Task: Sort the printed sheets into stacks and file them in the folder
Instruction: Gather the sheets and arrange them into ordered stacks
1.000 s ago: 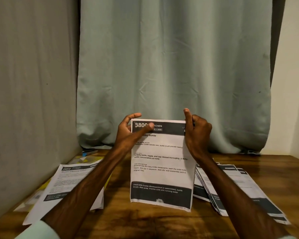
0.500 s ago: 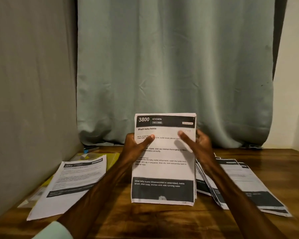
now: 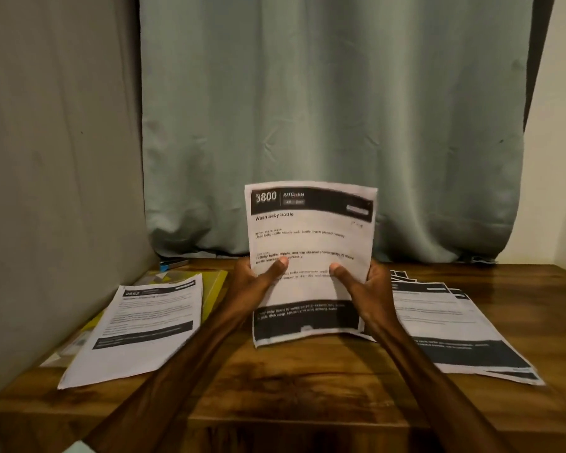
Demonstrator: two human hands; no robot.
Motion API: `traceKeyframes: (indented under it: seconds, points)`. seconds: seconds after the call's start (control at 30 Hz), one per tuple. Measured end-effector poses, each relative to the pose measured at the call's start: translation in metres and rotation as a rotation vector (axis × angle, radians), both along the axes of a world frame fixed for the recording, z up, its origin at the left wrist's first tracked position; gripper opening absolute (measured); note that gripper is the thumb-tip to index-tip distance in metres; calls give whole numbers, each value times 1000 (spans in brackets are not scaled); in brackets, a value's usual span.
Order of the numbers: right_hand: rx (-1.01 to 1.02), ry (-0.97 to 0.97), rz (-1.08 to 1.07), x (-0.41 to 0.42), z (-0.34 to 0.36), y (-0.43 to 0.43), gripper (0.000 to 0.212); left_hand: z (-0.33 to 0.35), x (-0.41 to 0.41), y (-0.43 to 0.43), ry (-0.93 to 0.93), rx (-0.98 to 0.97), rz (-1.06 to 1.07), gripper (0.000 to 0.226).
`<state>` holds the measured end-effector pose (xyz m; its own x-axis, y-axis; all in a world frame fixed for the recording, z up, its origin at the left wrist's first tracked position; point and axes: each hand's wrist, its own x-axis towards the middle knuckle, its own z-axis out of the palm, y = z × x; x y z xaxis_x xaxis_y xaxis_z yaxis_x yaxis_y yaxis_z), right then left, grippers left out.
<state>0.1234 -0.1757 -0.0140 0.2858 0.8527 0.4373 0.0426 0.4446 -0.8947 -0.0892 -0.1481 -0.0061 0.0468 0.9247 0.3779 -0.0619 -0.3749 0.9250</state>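
Head view, left to right. Far left, on the wooden table (image 3: 291, 397): a left stack (image 3: 138, 331) of printed sheets, headed 2652, lies flat and slightly skewed. Its far right corner overlaps the yellow folder (image 3: 217, 284), which lies flat beneath and behind it. A small blue object (image 3: 172, 265) sits just beyond the folder, at the foot of the curtain (image 3: 324, 125). Centre: my left hand (image 3: 258, 286) grips the left edge of the held sheets (image 3: 311, 230), with the left thumb (image 3: 280, 265) pressed on the printed face at mid-height and the other fingers hidden behind the paper. The held sheets stand upright facing me, headed 3800 KITCHEN, "Wash baby bottle", between my two hands. Their lower edge is down at the table, though I cannot tell whether it touches. My right hand (image 3: 368, 289) grips the right edge in mirror fashion, the right thumb (image 3: 337, 269) on the face, level with the left thumb, fingers behind. Right: a right stack (image 3: 451, 322) of sheets lies fanned and flat on the table, just beside my right wrist and partly hidden behind it
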Motion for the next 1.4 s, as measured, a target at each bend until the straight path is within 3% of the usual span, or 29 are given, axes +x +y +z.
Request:
traceKeyframes:
  seconds: [0.17,0.37,0.57,0.67,0.73,0.87,1.0,1.17,1.4]
  points:
    - [82,29,-47,-7,8,-6,22,13,3,-9,53,106,77,10]
    - [-127,34,-82,-19,-38,-14,32,-44,13,-20,67,-81,127,19]
    - [-94,9,-125,-17,-22,-10,30,-21,10,-26,111,-19,167,14]
    - [-142,-136,-146,-19,-38,-19,36,-42,6,-31,184,-29,175,14]
    - [-162,-292,-183,-23,-50,-23,44,-59,1,-35,222,-66,171,29]
    - [-134,-522,-196,-30,-36,-10,44,-46,-14,-24,340,-4,276,32]
    - [-157,-603,-148,-39,-23,16,35,-27,-43,6,529,-96,424,39]
    - [-409,-785,-97,-55,-55,33,18,-32,-64,16,842,-326,400,57]
    - [-385,-885,-152,-53,-74,31,22,-41,-60,21,921,-287,376,59]
